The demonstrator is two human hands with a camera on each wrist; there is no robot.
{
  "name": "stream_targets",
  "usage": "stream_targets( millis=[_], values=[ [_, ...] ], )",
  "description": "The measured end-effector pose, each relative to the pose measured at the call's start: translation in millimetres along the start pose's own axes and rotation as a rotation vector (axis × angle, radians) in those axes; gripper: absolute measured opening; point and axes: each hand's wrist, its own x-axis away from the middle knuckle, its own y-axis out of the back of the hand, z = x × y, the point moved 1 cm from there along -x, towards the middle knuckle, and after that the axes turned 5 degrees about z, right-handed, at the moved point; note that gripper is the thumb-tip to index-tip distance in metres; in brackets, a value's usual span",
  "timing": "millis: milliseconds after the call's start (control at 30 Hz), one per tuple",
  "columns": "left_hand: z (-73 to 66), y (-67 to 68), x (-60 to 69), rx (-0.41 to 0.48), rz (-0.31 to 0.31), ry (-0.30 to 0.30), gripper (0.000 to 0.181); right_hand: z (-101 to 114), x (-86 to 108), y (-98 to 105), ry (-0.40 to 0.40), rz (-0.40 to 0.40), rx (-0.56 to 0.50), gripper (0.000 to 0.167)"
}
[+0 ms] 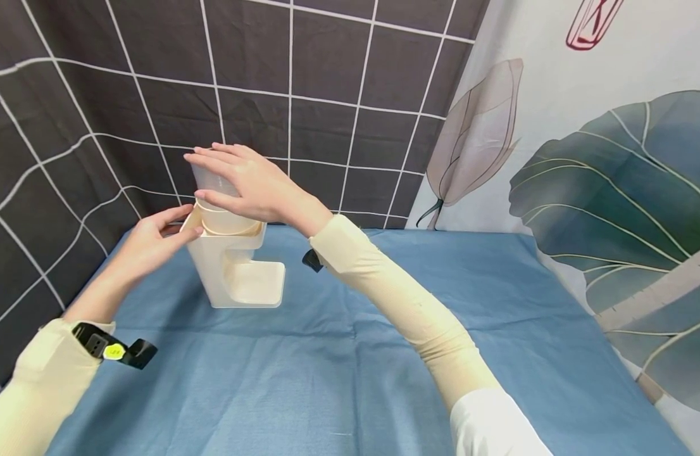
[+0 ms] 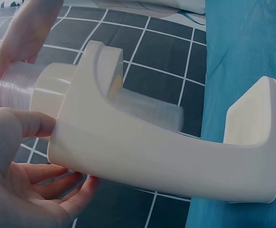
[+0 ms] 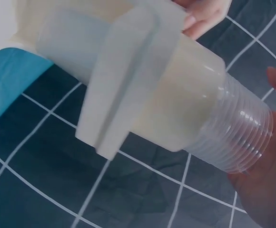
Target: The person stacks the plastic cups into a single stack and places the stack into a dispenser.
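A cream-white cup dispenser [image 1: 204, 269] stands upright at the left of the table, with a flat foot [image 1: 261, 283] jutting right. A stack of clear plastic cups [image 3: 238, 126] sticks out of its round collar [image 3: 190, 97]. Below the holder, the bottom of a translucent cup [image 2: 152, 111] protrudes. My left hand [image 1: 147, 247] grips the dispenser's upper body, thumb on one side and fingers on the other. Over the stack's top lies my right hand [image 1: 256, 183], fingers nearly straight, palm against the cups, thumb down beside them.
Blue cloth [image 1: 338, 367] covers the table. Behind and to the left hangs a dark curtain with a white grid [image 1: 327, 69]. At the right is a pale curtain with large leaf prints [image 1: 623, 183]. Both wrists wear small black cameras.
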Motion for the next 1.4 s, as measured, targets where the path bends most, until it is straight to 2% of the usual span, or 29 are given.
stream_targets(
  millis=[167, 333, 733, 1000, 1233, 1400],
  values=[
    [-0.5, -0.1, 1.0, -0.002, 0.003, 0.007, 0.065, 1, 0.9, -9, 0.034, -0.026, 0.038, 0.057],
    [-0.3, 0.5, 2.1, 0.001, 0.001, 0.014, 0.065, 3, 1.0, -11, 0.032, -0.056, 0.05, 0.056],
    [-0.2, 0.9, 1.9, -0.01, 0.008, 0.018, 0.066, 2, 0.4, -13, 0.033, -0.069, 0.081, 0.057],
    [-0.2, -0.5, 2.0, -0.044, -0.022, -0.016, 0.063, 2, 3.3, -16, 0.016, -0.135, 0.094, 0.059],
    [-2.8, -1.5, 3.6, -0.092, -0.054, -0.021, 0.061, 1, 17.0, -13, -0.037, -0.169, 0.086, 0.056],
    [-5.0, -4.1, 6.2, -0.123, -0.062, -0.005, 0.062, -7, 36.4, -16, -0.037, -0.241, 0.042, 0.054]
  ],
)
